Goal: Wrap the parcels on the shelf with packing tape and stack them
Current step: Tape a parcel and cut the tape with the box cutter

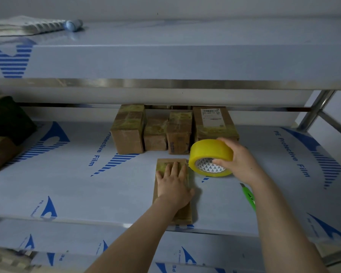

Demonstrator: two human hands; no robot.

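**Taping the flat parcel at the shelf's front edge**

The flat cardboard parcel (187,213) lay lengthwise near the front edge of the middle shelf (87,194), its near end almost at the lip; the left hand (173,182) pressed down on its far half, fingers straight and close together, palm flat. A green utility knife (249,198) lay just right of it, partly under the right forearm. The right hand (238,160) gripped the yellow tape roll (211,152) just beside the parcel's far right corner, thumb hooked into the core, fingers curled over the outer face.

To do this well, the left palm should probably keep the parcel pinned while the roll is drawn taut and low across it; slack would likely wrinkle the strip, and the slick film could let the parcel slide.

The shelf was steel under blue-printed protective film. Four taped boxes (128,133) stood in a row toward the back edge, the rightmost, labelled box (215,123) behind the roll; dark bundles (6,123) sat at the left edge. The upper shelf (165,62) carried a blue-capped item (73,25) at its far left corner; a pale wall rose behind.
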